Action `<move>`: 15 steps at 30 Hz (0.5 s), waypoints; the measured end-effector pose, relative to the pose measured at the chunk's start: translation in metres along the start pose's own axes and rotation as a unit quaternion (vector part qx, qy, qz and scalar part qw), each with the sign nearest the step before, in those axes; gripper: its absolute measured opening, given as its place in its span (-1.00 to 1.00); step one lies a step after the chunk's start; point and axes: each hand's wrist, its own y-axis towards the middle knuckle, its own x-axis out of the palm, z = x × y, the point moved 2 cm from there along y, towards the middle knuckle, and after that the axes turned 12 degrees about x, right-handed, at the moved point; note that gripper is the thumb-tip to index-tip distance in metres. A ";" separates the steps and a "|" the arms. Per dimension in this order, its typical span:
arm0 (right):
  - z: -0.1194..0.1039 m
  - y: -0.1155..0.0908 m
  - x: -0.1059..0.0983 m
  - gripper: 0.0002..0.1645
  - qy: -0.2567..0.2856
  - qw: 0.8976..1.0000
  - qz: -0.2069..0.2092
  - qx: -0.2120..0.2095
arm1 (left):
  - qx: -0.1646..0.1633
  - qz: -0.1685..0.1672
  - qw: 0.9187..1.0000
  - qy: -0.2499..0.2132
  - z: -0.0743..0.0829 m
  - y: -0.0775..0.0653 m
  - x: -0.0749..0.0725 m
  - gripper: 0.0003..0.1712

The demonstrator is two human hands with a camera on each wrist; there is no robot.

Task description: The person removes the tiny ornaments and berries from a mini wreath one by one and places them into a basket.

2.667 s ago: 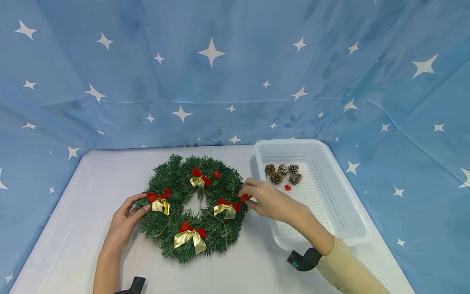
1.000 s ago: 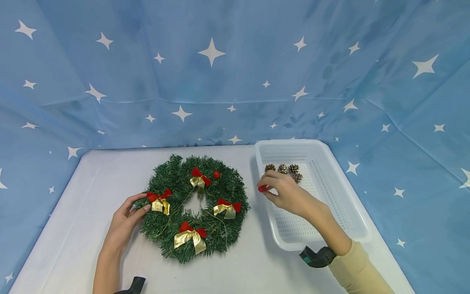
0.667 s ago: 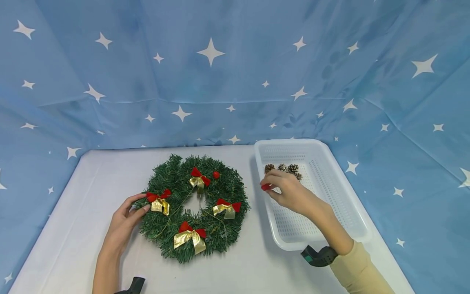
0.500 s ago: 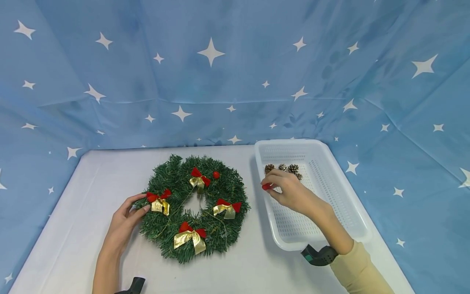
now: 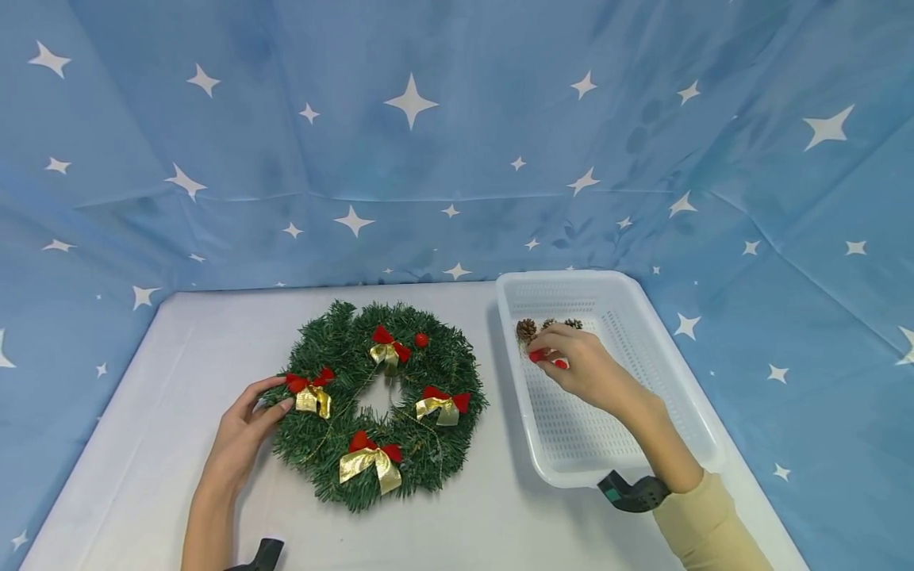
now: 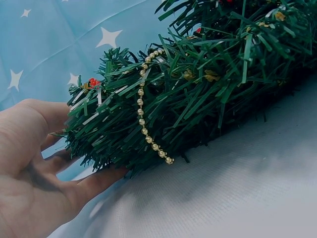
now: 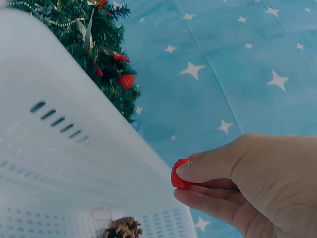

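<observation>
Right wrist band: dark, worn on the right wrist (image 5: 631, 492), with a small teal patch; any marking on it is too small to read.
Red ornament: berry-like and textured (image 7: 177, 177), pinched between thumb and fingers of the right hand (image 5: 580, 366); in the head view it shows within the left side of the basket's outline, to the right of the wreath and apart from it.
Second red piece: in the basket (image 5: 561, 364), showing just beside the right hand's fingers.
Left hand: holds the outer left edge of the wreath (image 5: 246, 420), thumb and fingers spread to either side of it, near the left bow.
Wreath: green (image 5: 443, 460), lying flat on the bench, between the left hand and the basket; four red-and-gold bows sit around its ring, and a red berry (image 5: 422, 340) is set near the top bow.
Gold bead string: runs over the wreath's outer side (image 6: 141, 106), near the left hand.
Basket: white, perforated (image 5: 571, 436), on the right of the bench.
Pine cones: brown (image 5: 526, 329), grouped in the basket's far left part, some partly hidden behind the right hand.
Bench: covered in white (image 5: 143, 444).
Backdrop: blue, with white four-pointed stars (image 5: 411, 101).
</observation>
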 end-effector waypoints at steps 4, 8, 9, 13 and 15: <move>0.007 -0.001 -0.003 -0.71 -0.005 1.000 -0.005 0.017 | 0.002 -0.001 1.000 0.003 0.000 0.000 0.000 -0.33; 0.015 0.001 -0.004 -0.74 -0.015 1.000 -0.009 0.022 | 0.003 -0.004 1.000 -0.003 0.000 0.000 -0.001 -0.33; 0.017 0.001 -0.004 -0.75 -0.018 1.000 -0.011 0.023 | 0.002 -0.005 1.000 -0.005 0.000 0.000 -0.001 -0.33; 0.026 0.003 -0.001 -0.77 -0.025 0.999 -0.016 0.036 | 0.000 -0.008 1.000 -0.005 0.000 -0.001 -0.001 -0.32; 0.030 0.004 0.000 -0.77 -0.025 0.999 -0.021 0.043 | -0.002 -0.010 1.000 -0.004 0.000 -0.001 0.000 -0.32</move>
